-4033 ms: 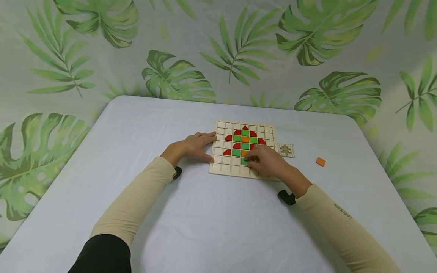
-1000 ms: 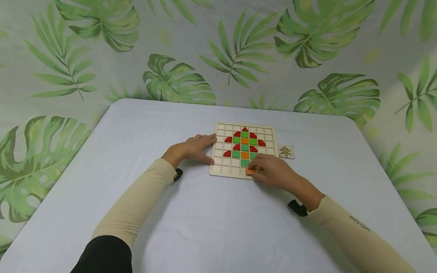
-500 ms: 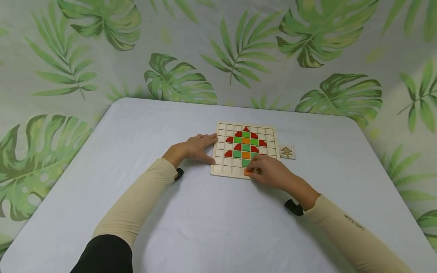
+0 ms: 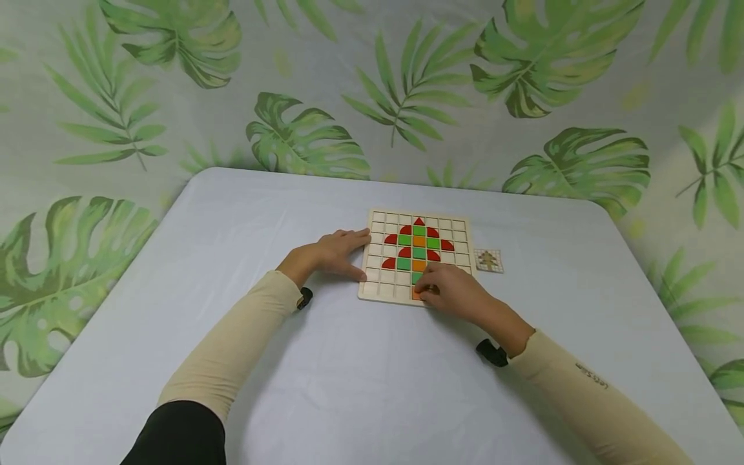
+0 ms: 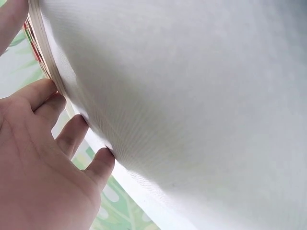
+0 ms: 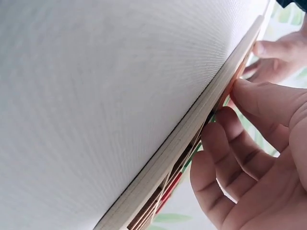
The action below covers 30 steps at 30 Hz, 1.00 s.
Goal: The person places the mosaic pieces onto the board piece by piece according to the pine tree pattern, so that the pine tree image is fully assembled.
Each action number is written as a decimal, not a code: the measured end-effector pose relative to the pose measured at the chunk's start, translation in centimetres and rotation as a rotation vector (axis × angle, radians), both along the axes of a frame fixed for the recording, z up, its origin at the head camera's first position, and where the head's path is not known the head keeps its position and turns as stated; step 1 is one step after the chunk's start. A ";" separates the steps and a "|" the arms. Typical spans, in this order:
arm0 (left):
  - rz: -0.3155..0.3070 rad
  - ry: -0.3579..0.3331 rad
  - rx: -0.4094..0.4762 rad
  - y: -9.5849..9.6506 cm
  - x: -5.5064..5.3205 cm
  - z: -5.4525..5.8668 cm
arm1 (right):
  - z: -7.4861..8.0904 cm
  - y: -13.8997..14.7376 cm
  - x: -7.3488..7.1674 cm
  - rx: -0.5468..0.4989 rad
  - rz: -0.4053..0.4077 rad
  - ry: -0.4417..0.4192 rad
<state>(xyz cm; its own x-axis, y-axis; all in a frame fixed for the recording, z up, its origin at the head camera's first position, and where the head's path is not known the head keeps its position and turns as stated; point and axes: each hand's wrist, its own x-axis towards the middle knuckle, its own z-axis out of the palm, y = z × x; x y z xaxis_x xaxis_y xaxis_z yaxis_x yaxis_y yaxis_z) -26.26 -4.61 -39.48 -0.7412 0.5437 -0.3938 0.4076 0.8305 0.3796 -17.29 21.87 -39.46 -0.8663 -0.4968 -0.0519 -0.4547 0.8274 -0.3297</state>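
Note:
A pale wooden grid board [image 4: 386,288] lies on the table, with red, green and orange tiles set in a tree-like pattern. My right hand [image 4: 456,292] is at its near edge, and its thumb and fingers pinch an orange square tile [image 4: 416,293] in the bottom row, below a green tile [image 4: 416,277]. Part of the orange tile and the board's lower right are hidden under that hand. My left hand [image 4: 336,254] has its fingers spread, the tips touching the board's left edge. In the left wrist view, the fingers [image 5: 98,167] rest beside the board's side.
Just right of the board lies a small card [image 4: 489,260] printed with a tree pattern on a grid. A white cloth covers the table [image 4: 325,374]. Behind it hangs a leaf-patterned cloth [image 4: 302,132].
The orange tile that lay on the table at right is now in my right hand at the board's bottom row. Over the last second it has slid slightly left. My left hand stays put.

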 end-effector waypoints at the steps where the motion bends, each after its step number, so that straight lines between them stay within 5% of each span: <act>1: 0.002 0.001 -0.001 0.0 0.0 0.0 | 0.0 0.0 0.0 0.001 -0.003 0.001; 10: 0.015 -0.001 0.002 -0.4 0.3 -0.2 | 0.7 2.0 0.8 -0.016 0.067 0.099; 17: 0.022 0.013 0.003 -0.3 0.3 -0.5 | 2.2 9.1 3.5 -0.058 -0.043 0.141; 23: 0.013 0.014 -0.005 0.1 0.8 -1.5 | 2.7 15.7 5.3 -0.091 -0.119 0.260; 30: -0.034 0.078 0.006 0.1 0.5 -1.1 | 3.5 18.8 6.4 -0.098 -0.188 0.309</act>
<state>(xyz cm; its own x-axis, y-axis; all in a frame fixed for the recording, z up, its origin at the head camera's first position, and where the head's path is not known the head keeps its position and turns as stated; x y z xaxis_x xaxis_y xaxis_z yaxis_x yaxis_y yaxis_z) -25.76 -4.55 -40.59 -0.7509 0.5709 -0.3319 0.4638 0.8137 0.3503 -10.85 40.72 -35.94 -0.9102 -0.3173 0.2661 -0.3884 0.8772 -0.2823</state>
